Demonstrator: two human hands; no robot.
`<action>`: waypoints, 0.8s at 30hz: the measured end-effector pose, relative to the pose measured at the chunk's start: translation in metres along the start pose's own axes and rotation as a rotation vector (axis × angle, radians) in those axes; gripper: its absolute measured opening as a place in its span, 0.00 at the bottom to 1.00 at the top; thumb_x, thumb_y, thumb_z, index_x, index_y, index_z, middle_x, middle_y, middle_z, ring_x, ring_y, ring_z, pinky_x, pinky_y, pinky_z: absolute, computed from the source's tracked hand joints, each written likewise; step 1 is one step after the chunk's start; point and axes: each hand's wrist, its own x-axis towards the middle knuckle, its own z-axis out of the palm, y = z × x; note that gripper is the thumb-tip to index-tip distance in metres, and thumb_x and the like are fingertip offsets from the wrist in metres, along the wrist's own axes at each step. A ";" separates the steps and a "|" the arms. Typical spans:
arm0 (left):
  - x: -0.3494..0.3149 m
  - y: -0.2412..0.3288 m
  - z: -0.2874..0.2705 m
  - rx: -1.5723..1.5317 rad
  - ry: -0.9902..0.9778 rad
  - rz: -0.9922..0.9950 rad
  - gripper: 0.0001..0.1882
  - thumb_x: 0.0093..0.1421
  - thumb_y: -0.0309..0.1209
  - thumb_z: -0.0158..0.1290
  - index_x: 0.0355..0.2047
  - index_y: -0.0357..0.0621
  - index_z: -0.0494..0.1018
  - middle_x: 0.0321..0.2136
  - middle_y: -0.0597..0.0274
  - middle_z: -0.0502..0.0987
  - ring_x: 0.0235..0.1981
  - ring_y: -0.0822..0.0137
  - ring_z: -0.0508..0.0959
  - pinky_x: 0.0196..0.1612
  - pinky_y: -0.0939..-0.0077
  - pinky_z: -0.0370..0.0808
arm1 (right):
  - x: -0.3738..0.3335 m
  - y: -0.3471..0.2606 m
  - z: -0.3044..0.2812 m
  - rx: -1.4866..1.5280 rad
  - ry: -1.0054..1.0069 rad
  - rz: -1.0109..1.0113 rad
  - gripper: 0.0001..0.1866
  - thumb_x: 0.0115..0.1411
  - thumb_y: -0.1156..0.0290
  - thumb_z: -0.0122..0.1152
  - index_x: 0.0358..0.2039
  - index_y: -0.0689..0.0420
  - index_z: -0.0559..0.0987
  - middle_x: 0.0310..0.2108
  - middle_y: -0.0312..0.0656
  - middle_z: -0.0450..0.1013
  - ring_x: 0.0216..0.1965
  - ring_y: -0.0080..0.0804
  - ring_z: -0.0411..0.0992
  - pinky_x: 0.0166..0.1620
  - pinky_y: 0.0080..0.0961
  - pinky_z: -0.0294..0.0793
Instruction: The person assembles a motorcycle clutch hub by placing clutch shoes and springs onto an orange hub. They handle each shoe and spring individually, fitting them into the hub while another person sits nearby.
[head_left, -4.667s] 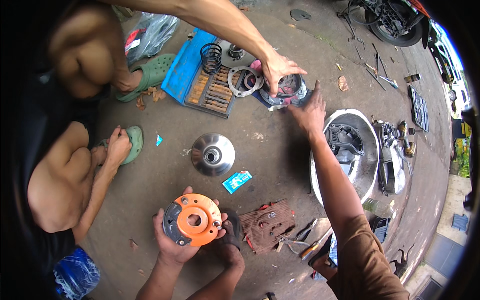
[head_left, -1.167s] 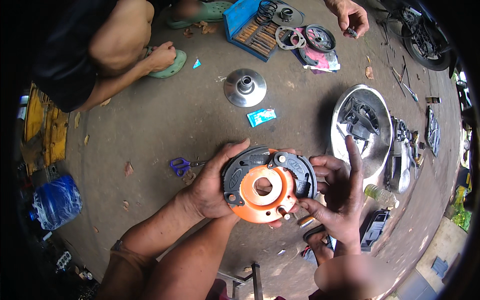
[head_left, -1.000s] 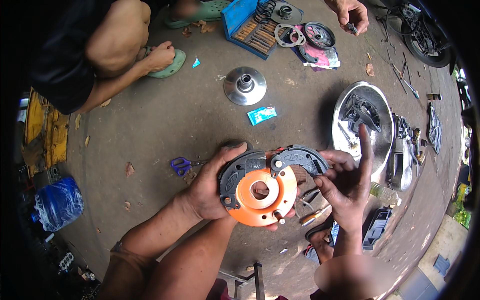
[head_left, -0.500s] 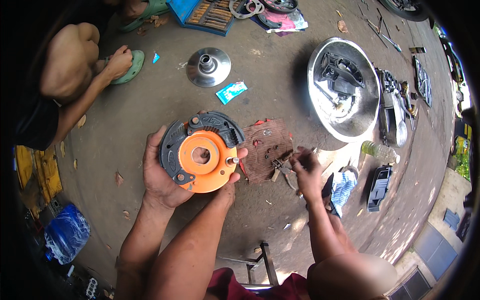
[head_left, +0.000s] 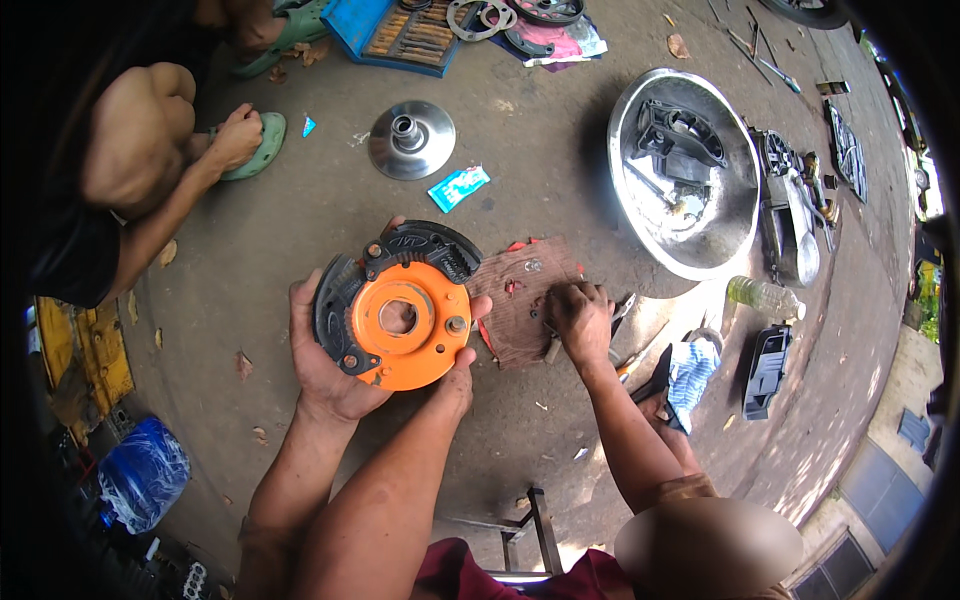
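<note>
The left hand (head_left: 335,380) is holding a round orange plate (head_left: 405,352) up above the ground (head_left: 250,200), with its thumb and fingers hugging the edge. Two black curved pieces (head_left: 430,243) are sitting on the plate, along its far and left sides. The right hand (head_left: 583,318) is hanging low over a brown cloth (head_left: 518,332), its fingertips are hiding, and I cannot tell if it is gripping anything. Farther out, a silver disc (head_left: 411,150) and a blue packet (head_left: 459,188) are lying on the ground, and a shiny bowl (head_left: 715,235) is holding a dark part (head_left: 680,142)
</note>
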 end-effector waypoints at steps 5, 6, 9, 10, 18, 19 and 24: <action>-0.001 -0.001 0.001 0.048 0.089 0.068 0.39 0.66 0.62 0.36 0.73 0.62 0.53 0.69 0.43 0.58 0.67 0.27 0.58 0.59 0.23 0.64 | 0.001 0.000 0.005 0.027 -0.002 0.009 0.13 0.57 0.64 0.65 0.43 0.50 0.84 0.46 0.41 0.78 0.51 0.47 0.70 0.53 0.48 0.65; -0.002 -0.002 0.001 0.049 0.111 0.078 0.39 0.66 0.62 0.36 0.73 0.62 0.53 0.69 0.43 0.58 0.67 0.27 0.58 0.58 0.24 0.64 | 0.001 0.000 0.006 0.036 0.022 -0.010 0.13 0.57 0.64 0.65 0.43 0.50 0.84 0.46 0.41 0.78 0.51 0.47 0.70 0.54 0.49 0.64; -0.003 -0.003 -0.002 0.057 0.134 0.091 0.39 0.65 0.63 0.36 0.73 0.63 0.53 0.69 0.42 0.58 0.67 0.27 0.59 0.57 0.24 0.65 | -0.001 -0.002 0.008 0.052 0.057 -0.020 0.14 0.57 0.63 0.66 0.44 0.50 0.84 0.46 0.41 0.77 0.52 0.46 0.70 0.54 0.50 0.64; -0.004 -0.003 -0.002 0.064 0.145 0.098 0.39 0.65 0.63 0.36 0.73 0.64 0.53 0.69 0.42 0.58 0.67 0.27 0.59 0.56 0.24 0.65 | -0.003 -0.004 0.009 0.065 0.062 -0.009 0.14 0.57 0.63 0.66 0.43 0.50 0.84 0.46 0.40 0.77 0.52 0.46 0.69 0.55 0.50 0.63; -0.005 -0.003 -0.003 0.109 0.173 0.106 0.40 0.65 0.65 0.35 0.73 0.66 0.52 0.69 0.40 0.57 0.67 0.26 0.59 0.53 0.26 0.68 | -0.013 -0.028 0.026 0.010 0.172 0.330 0.17 0.60 0.54 0.67 0.42 0.52 0.86 0.45 0.42 0.76 0.53 0.45 0.68 0.57 0.49 0.62; -0.003 -0.004 -0.003 0.099 0.142 0.085 0.40 0.65 0.66 0.35 0.73 0.67 0.52 0.69 0.40 0.57 0.67 0.26 0.60 0.52 0.26 0.68 | -0.014 -0.030 0.029 0.011 0.197 0.364 0.16 0.60 0.55 0.67 0.41 0.52 0.86 0.45 0.42 0.76 0.53 0.45 0.68 0.56 0.48 0.63; -0.002 -0.005 -0.002 0.131 0.008 0.048 0.39 0.66 0.65 0.35 0.73 0.67 0.52 0.69 0.40 0.57 0.66 0.27 0.60 0.53 0.25 0.69 | -0.025 -0.028 0.036 0.059 0.273 0.269 0.12 0.60 0.60 0.67 0.42 0.49 0.86 0.45 0.40 0.76 0.51 0.43 0.69 0.54 0.46 0.64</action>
